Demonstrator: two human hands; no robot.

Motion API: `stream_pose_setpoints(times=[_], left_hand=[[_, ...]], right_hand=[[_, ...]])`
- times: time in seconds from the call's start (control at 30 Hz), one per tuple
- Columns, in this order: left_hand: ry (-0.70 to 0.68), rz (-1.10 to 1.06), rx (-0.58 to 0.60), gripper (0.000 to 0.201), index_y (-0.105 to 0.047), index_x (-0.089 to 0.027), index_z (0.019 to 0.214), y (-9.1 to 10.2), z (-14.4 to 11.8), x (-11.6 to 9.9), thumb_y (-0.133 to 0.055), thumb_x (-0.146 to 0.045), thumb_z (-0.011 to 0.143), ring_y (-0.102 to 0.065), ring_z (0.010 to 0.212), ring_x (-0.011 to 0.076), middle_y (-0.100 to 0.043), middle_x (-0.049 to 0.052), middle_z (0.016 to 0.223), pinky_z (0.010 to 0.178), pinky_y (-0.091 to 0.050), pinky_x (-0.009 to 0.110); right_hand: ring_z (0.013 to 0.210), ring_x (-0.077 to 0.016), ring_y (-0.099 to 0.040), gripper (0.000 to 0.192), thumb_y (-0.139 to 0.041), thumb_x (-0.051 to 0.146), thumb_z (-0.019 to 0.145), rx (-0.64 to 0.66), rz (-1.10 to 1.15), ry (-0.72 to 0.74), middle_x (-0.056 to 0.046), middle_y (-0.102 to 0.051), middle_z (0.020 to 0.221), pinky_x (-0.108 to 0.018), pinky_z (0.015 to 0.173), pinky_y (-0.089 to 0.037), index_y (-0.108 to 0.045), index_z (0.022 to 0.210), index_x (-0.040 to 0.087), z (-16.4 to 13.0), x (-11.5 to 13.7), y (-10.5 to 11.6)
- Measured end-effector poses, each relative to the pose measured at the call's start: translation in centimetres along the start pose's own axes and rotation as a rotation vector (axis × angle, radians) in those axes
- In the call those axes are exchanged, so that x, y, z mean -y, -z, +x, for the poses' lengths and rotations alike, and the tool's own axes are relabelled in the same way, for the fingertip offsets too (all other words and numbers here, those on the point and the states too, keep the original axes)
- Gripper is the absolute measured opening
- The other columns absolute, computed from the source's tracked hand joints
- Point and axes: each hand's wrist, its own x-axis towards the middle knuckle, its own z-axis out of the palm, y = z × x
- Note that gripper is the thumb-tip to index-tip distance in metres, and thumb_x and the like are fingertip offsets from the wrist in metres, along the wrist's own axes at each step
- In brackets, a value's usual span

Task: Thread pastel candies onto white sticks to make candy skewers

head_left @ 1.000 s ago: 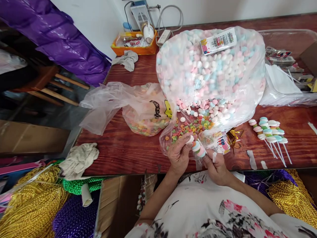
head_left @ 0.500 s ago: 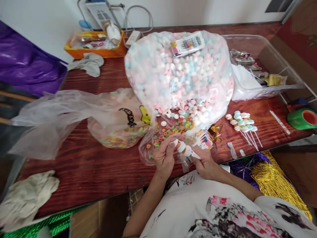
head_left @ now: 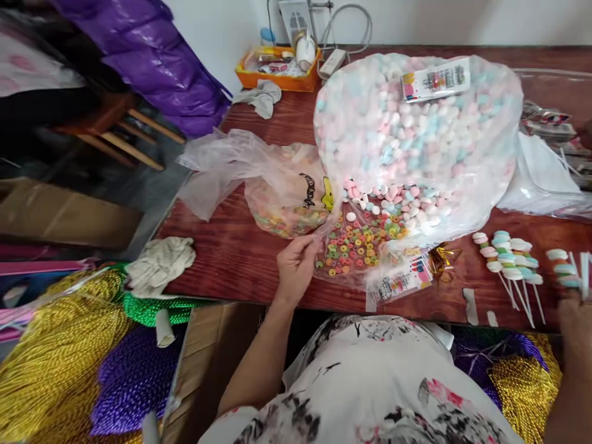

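- Left hand [head_left: 296, 265] at the near edge of the surface [head_left: 222, 259], fingers curled and pinching the rim of the open clear bag [head_left: 356, 271] that holds the ring candy [head_left: 356, 246].
- Right hand [head_left: 576, 314] at the far right edge of view, blurred; it seems to hold a candy stick [head_left: 567, 271] by its white stem. Grip itself cannot be made out clearly.
- Candy stick: stacked pastel discs, tilted, just right of the finished sticks [head_left: 506, 259] lying side by side on the surface, stems toward the person.
- Ring candy: loose multicoloured loops spread inside the bag mouth, just right of the left hand.
- Big bag [head_left: 416, 135] of pink, blue and white disc candy lies behind the rings, its mouth spilling discs toward them; a printed label [head_left: 435, 80] rests on top.
- Second bag [head_left: 287, 197] of ring candy, with a yellow-and-black print, sits left of the big bag, just beyond the left hand.
- Gold foil scrap [head_left: 444, 256] and printed wrapper [head_left: 402, 280] lie between the rings and the finished sticks.
- Grey rag [head_left: 160, 265] at the surface's near left corner; orange tray [head_left: 277, 71] at the far edge by the wall.
- Gold, green and purple cord bundles [head_left: 55, 345] below the surface, left.
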Motion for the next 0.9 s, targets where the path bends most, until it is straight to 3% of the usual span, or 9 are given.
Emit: stream_pose_setpoints(times=[0.1, 0.17, 0.23, 0.33, 0.43, 0.53, 0.63, 0.73, 0.9], left_hand=[[-0.105, 0.243, 0.165, 0.015, -0.077, -0.019, 0.09, -0.2, 0.0, 0.8, -0.066, -0.029, 0.088, -0.072, 0.08, 0.0181, -0.078, 0.004, 0.088, 0.08, -0.059, 0.032], [-0.195, 0.325, 0.233, 0.017, -0.076, -0.019, 0.089, -1.7, 1.2, 0.9, -0.061, -0.026, 0.09, -0.072, 0.082, 0.0186, -0.077, 0.006, 0.088, 0.082, -0.058, 0.032], [-0.272, 0.417, 0.323, 0.021, -0.075, -0.018, 0.089, -3.6, 3.5, 0.8, -0.055, -0.023, 0.092, -0.071, 0.085, 0.0197, -0.076, 0.008, 0.09, 0.084, -0.056, 0.033], [-0.317, 0.718, 0.562, 0.024, -0.072, -0.014, 0.088, -6.3, 7.6, 0.6, -0.048, -0.014, 0.089, -0.068, 0.092, 0.0242, -0.073, 0.014, 0.095, 0.089, -0.053, 0.037], [-0.272, 1.101, 0.728, 0.024, -0.069, -0.014, 0.094, -8.5, 10.4, 0.3, -0.048, -0.01, 0.084, -0.065, 0.097, 0.0267, -0.069, 0.017, 0.109, 0.088, -0.052, 0.038], [-0.304, 1.149, 0.762, 0.025, -0.068, -0.014, 0.093, -9.4, 11.3, 0.1, -0.045, -0.01, 0.084, -0.063, 0.097, 0.0299, -0.065, 0.018, 0.111, 0.087, -0.051, 0.043], [-0.341, 1.132, 0.742, 0.022, -0.065, -0.014, 0.094, -9.1, 10.8, 0.3, -0.045, -0.014, 0.085, -0.061, 0.099, 0.0297, -0.063, 0.016, 0.11, 0.088, -0.05, 0.042], [-0.403, 1.034, 0.66, 0.016, -0.064, -0.017, 0.084, -8.6, 10.1, 1.0, -0.047, -0.016, 0.084, -0.06, 0.095, 0.0262, -0.061, 0.011, 0.098, 0.088, -0.05, 0.036], [-0.457, 0.691, 0.508, 0.018, -0.069, -0.019, 0.083, -7.5, 9.3, 1.8, -0.053, -0.024, 0.084, -0.06, 0.088, 0.025, -0.063, 0.009, 0.089, 0.085, -0.051, 0.037]], right_hand=[[0.06, -0.023, -0.043, 0.028, -0.052, 0.028, 0.072, 0.04, -0.13, 0.059, 0.002, -0.024, 0.059, -0.05, 0.068, -0.036, -0.035, 0.051, 0.026, 0.1, -2.7, -1.5], [0.072, -0.0292, -0.052, 0.027, -0.055, 0.03, 0.072, 0.041, -0.065, 0.106, 0.001, -0.028, 0.063, -0.055, 0.074, -0.039, -0.037, 0.052, 0.025, -0.7, -2.6, -2.4], [0.084, -0.0332, -0.057, 0.024, -0.06, 0.029, 0.068, -0.039, 0.067, 0.067, -0.001, -0.035, 0.066, -0.058, 0.083, -0.041, -0.041, 0.054, 0.026, -1.2, -1.7, -3.1], [0.089, -0.0305, -0.06, 0.014, -0.062, 0.029, 0.07, -0.212, 0.246, -0.042, -0.005, -0.05, 0.073, -0.056, 0.094, -0.044, -0.052, 0.063, 0.023, -1.3, -1.1, -3.5], [0.078, -0.0229, -0.062, 0.023, -0.056, 0.038, 0.08, -0.284, 0.347, -0.095, -0.004, -0.06, 0.074, -0.048, 0.085, -0.053, -0.064, 0.076, 0.017, -1.3, -1.8, -3.6], [0.066, -0.0153, -0.057, 0.033, -0.052, 0.043, 0.086, -0.329, 0.537, -0.088, -0.002, -0.062, 0.071, -0.034, 0.07, -0.053, -0.069, 0.087, 0.014, -1.7, -2.3, -3.7], [0.05, -0.0095, -0.042, 0.033, -0.057, 0.043, 0.086, -0.426, 0.775, -0.069, 0.005, -0.051, 0.057, -0.025, 0.051, -0.04, -0.068, 0.091, 0.013, -2.7, -1.6, -3.4], [0.044, -0.0082, -0.032, 0.038, -0.055, 0.048, 0.089, -0.471, 0.889, -0.058, 0.008, -0.041, 0.051, -0.023, 0.045, -0.03, -0.067, 0.098, 0.013, -3.2, -0.6, -2.7], [0.041, -0.0084, -0.033, 0.038, -0.06, 0.047, 0.083, -0.245, 1.013, -0.144, 0.007, -0.048, 0.051, -0.024, 0.043, -0.032, -0.063, 0.102, 0.015, -3.0, -0.1, -1.6]])
